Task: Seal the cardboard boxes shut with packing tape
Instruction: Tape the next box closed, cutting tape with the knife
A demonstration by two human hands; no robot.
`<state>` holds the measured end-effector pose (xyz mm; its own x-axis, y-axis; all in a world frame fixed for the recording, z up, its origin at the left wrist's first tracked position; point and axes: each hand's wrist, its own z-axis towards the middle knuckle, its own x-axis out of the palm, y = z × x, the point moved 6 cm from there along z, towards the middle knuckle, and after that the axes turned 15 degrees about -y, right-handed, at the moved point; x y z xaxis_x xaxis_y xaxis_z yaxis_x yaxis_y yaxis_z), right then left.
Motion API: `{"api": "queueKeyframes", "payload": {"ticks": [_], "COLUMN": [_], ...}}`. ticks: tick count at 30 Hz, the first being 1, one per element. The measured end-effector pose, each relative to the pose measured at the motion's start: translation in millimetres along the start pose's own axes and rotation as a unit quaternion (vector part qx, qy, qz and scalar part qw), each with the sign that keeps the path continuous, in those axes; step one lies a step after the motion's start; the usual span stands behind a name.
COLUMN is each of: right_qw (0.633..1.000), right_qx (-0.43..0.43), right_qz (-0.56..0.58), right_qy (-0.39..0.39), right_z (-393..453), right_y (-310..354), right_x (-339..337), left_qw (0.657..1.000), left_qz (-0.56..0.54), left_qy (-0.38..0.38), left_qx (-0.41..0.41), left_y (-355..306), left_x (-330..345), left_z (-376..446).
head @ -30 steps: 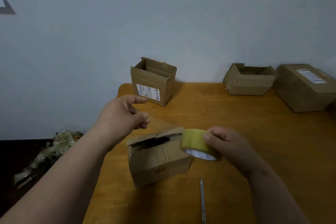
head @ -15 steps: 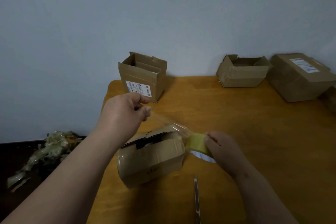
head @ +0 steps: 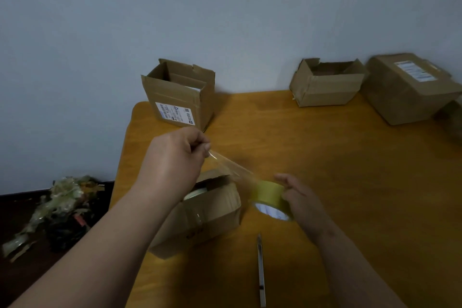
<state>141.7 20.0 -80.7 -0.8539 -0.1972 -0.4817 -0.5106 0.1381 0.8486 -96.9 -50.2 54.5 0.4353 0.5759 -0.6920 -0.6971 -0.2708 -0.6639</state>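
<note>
A small cardboard box (head: 212, 217) lies on the wooden table (head: 337, 170) in front of me, its top flap partly lifted. My right hand (head: 300, 197) grips a yellowish roll of packing tape (head: 268, 195) just right of the box. A clear strip of tape (head: 230, 165) stretches from the roll up to my left hand (head: 175, 157), which pinches its free end above the box. My left forearm hides the box's left part.
A slim utility knife (head: 260, 270) lies near the table's front edge. An open box with a label (head: 178, 97) stands at the back left, another open box (head: 327, 85) and a closed labelled box (head: 410, 90) at the back right. Crumpled tape scraps (head: 60, 205) lie on the floor at left.
My left hand has drawn the tape end up and away from the roll, lengthening the clear strip. The roll has dropped lower, beside the box. The camera has tilted down.
</note>
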Motion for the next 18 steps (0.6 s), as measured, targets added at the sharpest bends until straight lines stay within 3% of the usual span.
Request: {"api": "queueKeyframes", "payload": {"ticks": [4,8,16,18], "right_qw": [0.982,0.949,0.925,0.944], "right_qx": [-0.098,-0.13,-0.16,-0.14], "right_qz": [-0.161,-0.285,-0.344,-0.298], "right_qy": [0.005,-0.016,-0.014,0.0], "right_z": [11.7,19.1,25.5,25.4], "right_y": [-12.4,-18.7,-41.6,-52.9], "right_x": [3.3,8.5,20.5,21.1], "left_qw": [1.0,1.0,0.999,0.999], "left_qz": [0.018,0.012,0.003,0.012], "left_qy": [0.015,0.022,0.034,0.043], "left_qx": [-0.004,0.016,0.013,0.012], "left_y": [5.3,3.0,18.0,23.6], "left_x": [13.6,29.3,53.7,56.5], "left_z": [-7.6,-24.8,-42.2,-42.4]}}
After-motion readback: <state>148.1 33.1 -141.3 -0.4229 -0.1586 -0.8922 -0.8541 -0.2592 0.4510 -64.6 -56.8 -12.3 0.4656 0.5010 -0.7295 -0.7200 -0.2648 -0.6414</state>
